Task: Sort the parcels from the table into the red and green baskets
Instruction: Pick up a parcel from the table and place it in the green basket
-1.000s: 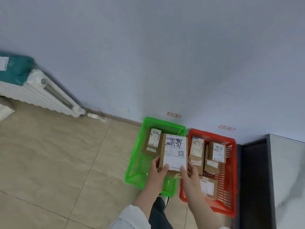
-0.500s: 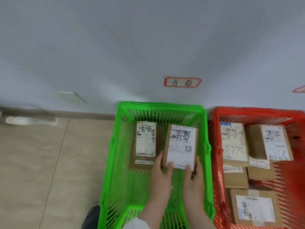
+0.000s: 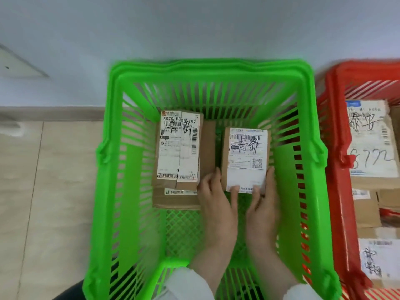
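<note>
Both my hands reach down inside the green basket [image 3: 307, 148]. They hold a small brown parcel [image 3: 246, 156] with a white label, low in the basket's right half. My left hand [image 3: 218, 204] grips its left edge, thumb on the label's lower edge. My right hand [image 3: 263, 204] grips the right edge the same way. Two stacked labelled parcels [image 3: 179, 152] lie just to the left, close beside the held one. The red basket [image 3: 337, 161] stands to the right with several parcels [image 3: 370, 139] in it.
Both baskets stand on a beige tiled floor [image 3: 49, 191] against a pale blue wall [image 3: 194, 29] with a grey skirting. A white fitting [image 3: 19, 63] sits on the wall at upper left. My dark trouser leg [image 3: 69, 293] shows below the green basket.
I have bent down close to the baskets. Both hands have lowered the parcel from above the basket rims into the green basket, beside the stacked parcels.
</note>
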